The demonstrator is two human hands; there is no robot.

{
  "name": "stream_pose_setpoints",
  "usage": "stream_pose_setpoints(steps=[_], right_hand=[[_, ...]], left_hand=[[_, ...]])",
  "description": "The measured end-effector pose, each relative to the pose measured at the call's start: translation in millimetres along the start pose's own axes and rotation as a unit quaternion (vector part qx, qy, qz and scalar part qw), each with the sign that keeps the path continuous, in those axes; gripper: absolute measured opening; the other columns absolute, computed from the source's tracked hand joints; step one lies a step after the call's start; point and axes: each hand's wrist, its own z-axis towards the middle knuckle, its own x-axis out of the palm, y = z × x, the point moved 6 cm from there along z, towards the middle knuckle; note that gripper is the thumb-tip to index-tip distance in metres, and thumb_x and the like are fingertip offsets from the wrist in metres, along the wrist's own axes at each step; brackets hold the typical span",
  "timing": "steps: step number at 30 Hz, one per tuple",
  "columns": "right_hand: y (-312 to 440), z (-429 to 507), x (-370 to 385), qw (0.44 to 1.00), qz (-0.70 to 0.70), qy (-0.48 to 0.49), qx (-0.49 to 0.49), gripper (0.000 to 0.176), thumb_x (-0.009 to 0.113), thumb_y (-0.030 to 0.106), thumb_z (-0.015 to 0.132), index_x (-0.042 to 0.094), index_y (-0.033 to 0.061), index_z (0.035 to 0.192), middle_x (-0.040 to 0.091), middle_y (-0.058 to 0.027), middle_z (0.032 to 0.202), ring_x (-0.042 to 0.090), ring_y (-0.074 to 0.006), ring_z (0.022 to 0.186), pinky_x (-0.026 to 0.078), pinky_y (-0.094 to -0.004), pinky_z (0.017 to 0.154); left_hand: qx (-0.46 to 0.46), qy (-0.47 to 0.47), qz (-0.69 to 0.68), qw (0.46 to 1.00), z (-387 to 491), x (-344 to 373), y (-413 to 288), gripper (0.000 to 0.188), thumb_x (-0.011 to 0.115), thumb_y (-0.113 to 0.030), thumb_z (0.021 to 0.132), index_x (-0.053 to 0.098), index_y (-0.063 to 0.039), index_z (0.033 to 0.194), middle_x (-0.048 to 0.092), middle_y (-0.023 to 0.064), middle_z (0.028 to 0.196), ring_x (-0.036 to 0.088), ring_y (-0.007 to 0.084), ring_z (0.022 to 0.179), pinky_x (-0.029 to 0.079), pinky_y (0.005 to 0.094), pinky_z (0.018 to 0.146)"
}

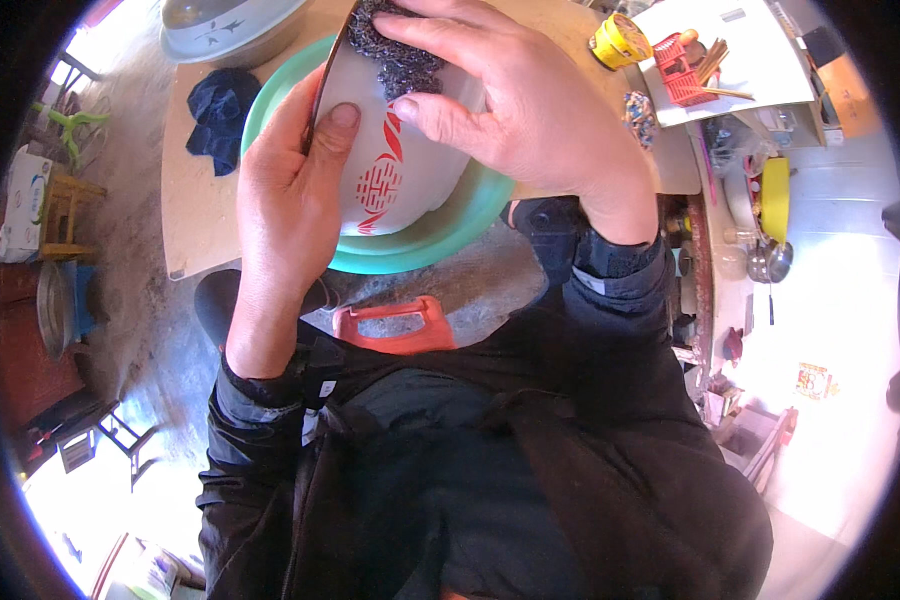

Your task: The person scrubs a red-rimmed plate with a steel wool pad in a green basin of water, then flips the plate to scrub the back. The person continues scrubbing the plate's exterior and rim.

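My left hand (291,196) grips the dark rim of a white basin (439,161), with its thumb lying on the white surface. Red double-happiness and leaf patterns decorate this basin, which is tilted up on its side. Under my right hand (521,97), a dark steel wool scrubber (401,56) is pressed against the white surface, the fingers spread over it. Below the white basin sits a green plastic basin (412,253); its inside is mostly hidden. The top of the white basin runs out of view.
The green basin stands on a light brown table (195,225). A dark blue cloth (221,116) and a pale decorated basin (232,37) lie to the left. At right are a yellow tub (619,41) and a red basket (682,71). A red plastic stool (397,337) is below.
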Motion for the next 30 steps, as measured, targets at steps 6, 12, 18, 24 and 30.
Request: stream_pose_setpoints(steps=[6,12,18,24,30], right_hand=[[-22.7,-22.4,21.7,0.992,0.066,-0.102,0.030,0.059,0.082,0.026,0.094,0.067,-0.0004,0.145,0.061,-0.0283,0.152,0.056,-0.0469,0.144,0.044,-0.0500,0.124],[-11.9,-46.3,27.3,0.976,-0.006,-0.208,0.065,0.049,0.080,0.030,0.095,0.071,0.0072,0.138,0.064,-0.0156,0.152,0.059,-0.0388,0.143,0.044,-0.0590,0.119],[-86.1,-47.1,19.1,0.955,0.055,-0.171,0.236,0.040,0.066,0.035,0.106,0.073,0.0062,0.133,0.070,-0.0178,0.146,0.062,-0.0349,0.140,0.047,-0.0612,0.116],[-32.9,-54.7,15.5,0.968,-0.004,-0.195,0.158,0.038,0.070,0.019,0.101,0.072,-0.0032,0.132,0.068,-0.0213,0.145,0.063,-0.0389,0.139,0.045,-0.0544,0.122],[36.2,-66.1,29.2,0.977,-0.049,-0.163,0.130,0.048,0.077,0.023,0.096,0.072,-0.0003,0.138,0.064,-0.0203,0.151,0.057,-0.0367,0.148,0.042,-0.0557,0.125]], left_hand=[[-0.023,-0.008,0.049,0.999,0.2,-0.2,-4.3,0.040,0.063,-0.015,0.114,0.062,0.002,0.151,0.075,0.0078,0.129,0.067,0.0121,0.114,0.055,0.0285,0.100],[-0.033,-0.036,0.246,0.968,-10.1,4.8,-5.8,0.038,0.064,-0.018,0.111,0.067,0.000,0.144,0.075,0.0087,0.120,0.066,0.0144,0.107,0.056,0.0350,0.097],[-0.065,0.022,0.194,0.979,-17.1,30.0,-12.1,0.042,0.061,-0.019,0.113,0.063,0.001,0.150,0.077,0.0137,0.122,0.068,0.0167,0.110,0.054,0.0353,0.100],[-0.089,0.028,0.195,0.976,-20.2,32.2,-11.3,0.043,0.061,-0.019,0.116,0.060,0.002,0.153,0.076,0.0136,0.132,0.067,0.0176,0.121,0.053,0.0348,0.107],[-0.025,0.023,0.175,0.984,-13.6,24.3,-5.1,0.040,0.059,-0.011,0.114,0.061,0.004,0.152,0.074,0.0159,0.137,0.068,0.0207,0.124,0.052,0.0372,0.110]])
